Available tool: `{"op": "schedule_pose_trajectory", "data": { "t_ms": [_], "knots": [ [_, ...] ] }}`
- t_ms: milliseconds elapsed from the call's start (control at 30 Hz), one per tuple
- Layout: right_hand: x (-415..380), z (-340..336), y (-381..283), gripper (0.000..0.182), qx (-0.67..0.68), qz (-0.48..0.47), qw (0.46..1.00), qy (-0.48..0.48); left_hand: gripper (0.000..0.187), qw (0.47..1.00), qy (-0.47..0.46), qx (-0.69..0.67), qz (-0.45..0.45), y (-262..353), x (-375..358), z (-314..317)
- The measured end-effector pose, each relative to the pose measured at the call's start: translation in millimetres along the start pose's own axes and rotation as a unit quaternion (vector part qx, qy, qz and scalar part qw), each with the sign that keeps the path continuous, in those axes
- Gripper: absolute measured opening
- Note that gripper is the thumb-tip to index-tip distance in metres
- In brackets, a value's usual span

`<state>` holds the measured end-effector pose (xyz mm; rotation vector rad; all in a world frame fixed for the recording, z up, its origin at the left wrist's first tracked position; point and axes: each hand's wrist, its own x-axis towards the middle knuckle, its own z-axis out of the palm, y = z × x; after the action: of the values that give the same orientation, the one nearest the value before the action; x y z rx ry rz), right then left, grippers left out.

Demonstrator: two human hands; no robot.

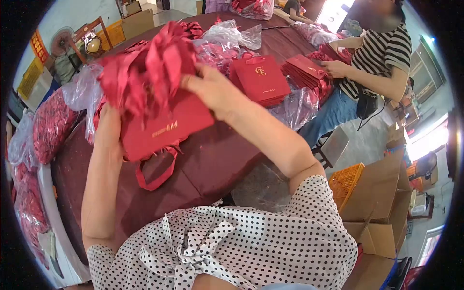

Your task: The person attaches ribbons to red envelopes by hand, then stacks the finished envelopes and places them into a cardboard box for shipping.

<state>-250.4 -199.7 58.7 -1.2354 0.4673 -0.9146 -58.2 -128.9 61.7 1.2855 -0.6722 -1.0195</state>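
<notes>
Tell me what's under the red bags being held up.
Below the red bags, a red ribbon loop and the maroon tablecloth show. Whatever lies directly beneath is covered, as is the loop's upper end.

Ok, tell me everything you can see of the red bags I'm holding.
The red bags look like a bundle of smooth paper or card, with gold print, too small to read, on the facing side. A mass of shiny, ribbon-like handles spills over the top, blurred. The bundle is tilted over the table. Your right hand grips its right edge; your left hand is at the left side, its fingers hidden. A red ribbon loop shows below the lower edge.
</notes>
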Motion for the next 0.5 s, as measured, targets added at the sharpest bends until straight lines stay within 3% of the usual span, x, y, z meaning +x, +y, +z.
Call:
{"op": "schedule_pose_trajectory", "data": {
  "t_ms": [33,167,233,267,300,333,367,433,500],
  "knots": [
    [10,-12,-3,0.031,0.004,-0.009,1.0,0.019,0.03,0.998,-0.038,0.047,-0.022,11,7,16],
    [36,-54,-28,0.029,-0.015,-0.026,0.998,0.056,0.022,0.987,-0.128,-0.08,-0.051,19,40,49],
    [50,-81,-41,0.027,-0.042,-0.039,0.994,0.092,0.025,0.957,-0.231,-0.175,0.005,26,41,66],
    [58,-97,-52,0.025,-0.08,-0.047,0.986,0.14,0.036,0.946,-0.285,-0.154,-0.014,11,80,46],
    [81,-138,-48,0.026,-0.094,-0.057,0.977,0.183,0.037,0.953,-0.282,-0.112,0.026,11,78,40],
    [58,-117,-80,0.024,-0.117,-0.01,0.956,0.271,0.038,0.956,-0.276,-0.07,0.067,9,69,32],
    [92,-179,-73,0.022,-0.015,-0.052,0.976,0.209,0.035,0.961,-0.251,0.002,0.118,9,59,21],
    [116,-239,-86,0.023,-0.021,-0.078,0.955,0.286,0.028,0.947,-0.203,0.152,0.195,6,46,-6],
    [137,-297,-90,0.03,-0.032,-0.078,0.927,0.366,0.026,0.95,-0.158,0.196,0.182,8,28,-29]
  ]
}}
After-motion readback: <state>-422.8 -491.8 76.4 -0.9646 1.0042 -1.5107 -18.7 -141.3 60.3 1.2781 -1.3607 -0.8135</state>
